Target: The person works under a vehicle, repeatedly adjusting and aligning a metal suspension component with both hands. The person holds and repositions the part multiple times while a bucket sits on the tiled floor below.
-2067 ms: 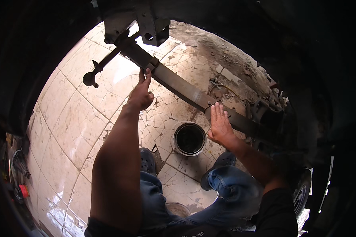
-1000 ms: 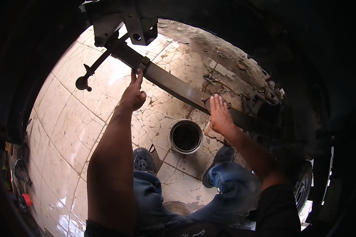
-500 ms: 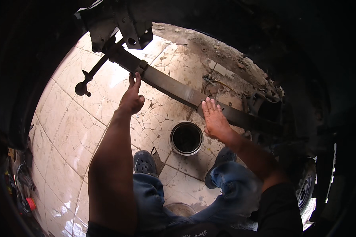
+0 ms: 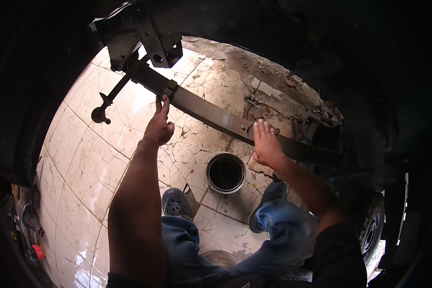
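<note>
A long curved leaf spring (image 4: 206, 115) crosses diagonally beneath a dark bracket (image 4: 154, 41), with a clamp (image 4: 171, 88) around it and a dark rod with a ball-shaped joint (image 4: 99, 114) at the left. My left hand (image 4: 159, 126) touches the spring's lower edge just under the clamp, index and middle fingers stretched up, the others bent. My right hand (image 4: 266, 143) lies with fingers straight and flat against the spring farther right, beside a small bolt (image 4: 243, 127). Neither hand appears to hold anything. A round can with dark contents (image 4: 225, 172) stands on the floor below them.
A cracked tiled floor (image 4: 77, 158) meets broken ground (image 4: 273, 72) at the back. A dark metal housing (image 4: 321, 132) and a wheel (image 4: 372, 225) are at the right. Tools with a red part (image 4: 37, 252) sit at the left. My feet (image 4: 176, 202) flank the can; dark bodywork surrounds the view.
The spring and bracket appear lower and farther left in the picture than two seconds ago, as the view has shifted. Both hands stay against the spring, with slight shifts in the right one.
</note>
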Demonstrator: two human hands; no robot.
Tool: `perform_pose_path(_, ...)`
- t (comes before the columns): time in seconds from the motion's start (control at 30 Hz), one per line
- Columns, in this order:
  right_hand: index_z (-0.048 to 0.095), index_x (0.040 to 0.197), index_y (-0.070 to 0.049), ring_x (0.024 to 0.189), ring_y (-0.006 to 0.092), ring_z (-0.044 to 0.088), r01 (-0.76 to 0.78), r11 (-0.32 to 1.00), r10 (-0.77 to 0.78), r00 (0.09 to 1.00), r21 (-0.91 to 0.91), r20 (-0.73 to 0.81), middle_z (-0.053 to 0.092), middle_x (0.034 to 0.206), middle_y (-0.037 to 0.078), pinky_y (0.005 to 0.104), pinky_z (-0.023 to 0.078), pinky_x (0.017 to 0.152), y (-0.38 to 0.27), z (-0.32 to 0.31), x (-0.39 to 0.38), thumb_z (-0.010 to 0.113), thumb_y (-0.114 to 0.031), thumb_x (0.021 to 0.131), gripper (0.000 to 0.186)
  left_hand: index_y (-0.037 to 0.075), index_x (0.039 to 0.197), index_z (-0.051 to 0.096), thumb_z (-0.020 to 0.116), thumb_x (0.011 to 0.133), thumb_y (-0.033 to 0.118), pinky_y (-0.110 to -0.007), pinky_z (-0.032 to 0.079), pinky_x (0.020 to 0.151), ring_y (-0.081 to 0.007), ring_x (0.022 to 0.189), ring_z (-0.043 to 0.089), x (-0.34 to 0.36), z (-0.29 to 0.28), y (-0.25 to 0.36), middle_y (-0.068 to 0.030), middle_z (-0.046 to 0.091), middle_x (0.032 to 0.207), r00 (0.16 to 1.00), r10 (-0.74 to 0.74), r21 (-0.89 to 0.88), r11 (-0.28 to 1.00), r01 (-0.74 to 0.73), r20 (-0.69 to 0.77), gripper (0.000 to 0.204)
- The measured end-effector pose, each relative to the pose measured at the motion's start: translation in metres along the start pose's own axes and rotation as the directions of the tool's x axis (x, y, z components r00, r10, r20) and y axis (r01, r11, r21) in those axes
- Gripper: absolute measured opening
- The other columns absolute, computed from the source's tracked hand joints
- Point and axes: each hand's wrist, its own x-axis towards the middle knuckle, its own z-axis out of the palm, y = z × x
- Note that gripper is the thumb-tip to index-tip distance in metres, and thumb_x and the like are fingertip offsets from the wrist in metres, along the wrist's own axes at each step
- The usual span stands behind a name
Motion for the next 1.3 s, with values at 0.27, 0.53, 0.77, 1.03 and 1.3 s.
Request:
perform_pose_path(0.27, 0.013, 0.154, 0.008, 0.149, 0.0415, 0.021, 0.007, 0.999, -0.008, 1.0, -0.035, -0.018, 0.016, 0.16, 0.029, 0.0498, 0.022, 0.12, 0.01, 0.008, -0.005, 0.068, -0.028, 0.081, 0.098, 0.022, 0.159, -0.003, 0.052, 0.082, 0.003, -0.038, 0.054, 0.094, -0.0349, 0.117, 0.062, 0.0, -0.002, 0.004, -0.0174, -0.006, 0.166, 1.0, 0.002, -0.038, 0.999, -0.001, 0.005, 0.097)
perform_pose_path(0.53, 0.011, 0.154, 0.007, 0.148, 0.0437, 0.02, -0.001, 1.0, 0.002, 0.998, 0.016, -0.064, 0.016, 0.159, 0.031, 0.0516, 0.02, 0.12, 0.025, 0.014, -0.012, 0.075, -0.032, 0.076, 0.108, 0.021, 0.16, -0.003, 0.05, 0.082, 0.001, -0.037, 0.054, 0.095, -0.0362, 0.12, 0.061, -0.001, -0.003, 0.011, -0.0182, -0.003, 0.166, 1.0, -0.002, -0.058, 0.998, 0.002, 0.009, 0.096)
perform_pose_path(0.77, 0.012, 0.155, 0.005, 0.148, 0.0431, 0.02, 0.129, 0.988, -0.125, 0.991, 0.088, -0.055, 0.016, 0.16, 0.028, 0.0512, 0.021, 0.12, -0.004, 0.004, -0.013, 0.077, -0.036, 0.077, 0.11, 0.019, 0.159, -0.005, 0.05, 0.084, -0.001, -0.036, 0.053, 0.097, -0.0371, 0.122, 0.059, -0.001, -0.004, 0.006, -0.0209, -0.005, 0.165, 1.0, 0.012, -0.12, 0.993, -0.01, 0.015, 0.095)
perform_pose_path(1.03, 0.011, 0.156, 0.001, 0.149, 0.0423, 0.019, 0.034, 0.995, -0.03, 0.999, 0.092, -0.037, 0.016, 0.161, 0.026, 0.051, 0.021, 0.12, -0.007, 0.006, -0.022, 0.08, -0.036, 0.075, 0.113, 0.018, 0.159, -0.006, 0.047, 0.085, -0.001, -0.036, 0.052, 0.098, -0.0352, 0.121, 0.06, 0.0, -0.002, 0.005, -0.0215, -0.005, 0.165, 1.0, 0.011, -0.046, 0.999, -0.011, 0.011, 0.093)
perform_pose_path(1.3, 0.011, 0.157, -0.002, 0.149, 0.0403, 0.019, 0.032, 0.997, -0.027, 0.997, 0.077, -0.068, 0.016, 0.161, 0.025, 0.0512, 0.021, 0.12, -0.007, 0.009, -0.019, 0.079, -0.031, 0.076, 0.11, 0.02, 0.159, -0.007, 0.047, 0.085, -0.001, -0.037, 0.052, 0.098, -0.035, 0.121, 0.06, 0.0, -0.002, 0.005, -0.0211, -0.005, 0.165, 1.0, 0.014, -0.035, 0.999, -0.013, 0.022, 0.094)
